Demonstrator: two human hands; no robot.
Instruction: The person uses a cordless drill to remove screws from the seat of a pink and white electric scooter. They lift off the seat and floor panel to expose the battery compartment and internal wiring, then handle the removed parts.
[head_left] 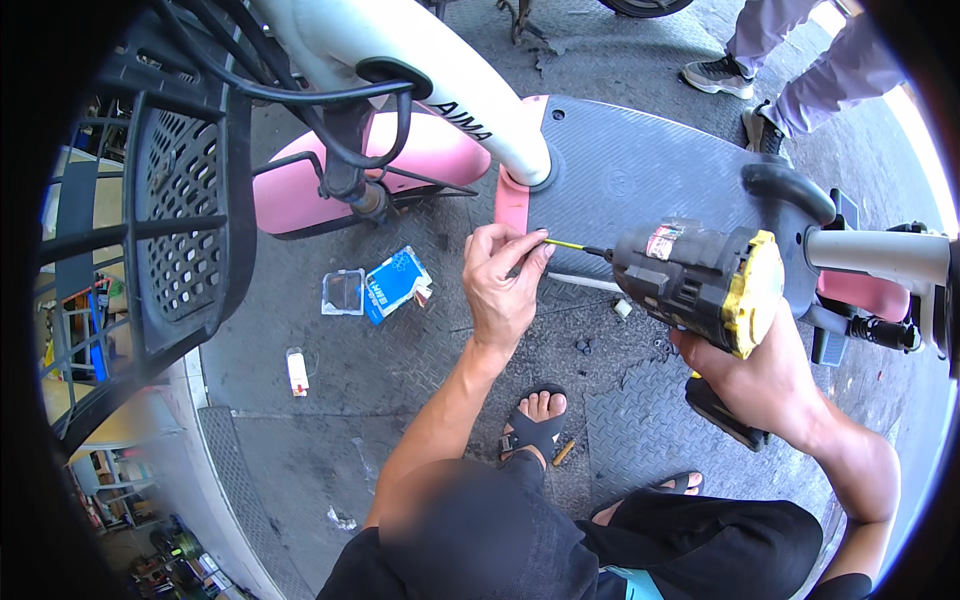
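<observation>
A black and yellow cordless drill (685, 280) is held level by my right hand (765, 385), which is wrapped round its grip. From its chuck a long yellow-green driver bit (570, 245) points left. My left hand (500, 285) pinches at the bit's tip with thumb and forefinger; whether a small screw sits there too is too small to tell. Both hands are just on the near side of the electric scooter's grey footboard (640, 165), close to its pink front trim (511, 208).
The scooter's white stem (430, 75), pink front fender (410, 140) and black basket (180, 210) stand at the left. On the floor lie an open clear plastic box (343, 292), a blue packet (395, 285) and a white-and-red item (297, 372). Another person's legs (770, 40) show far right.
</observation>
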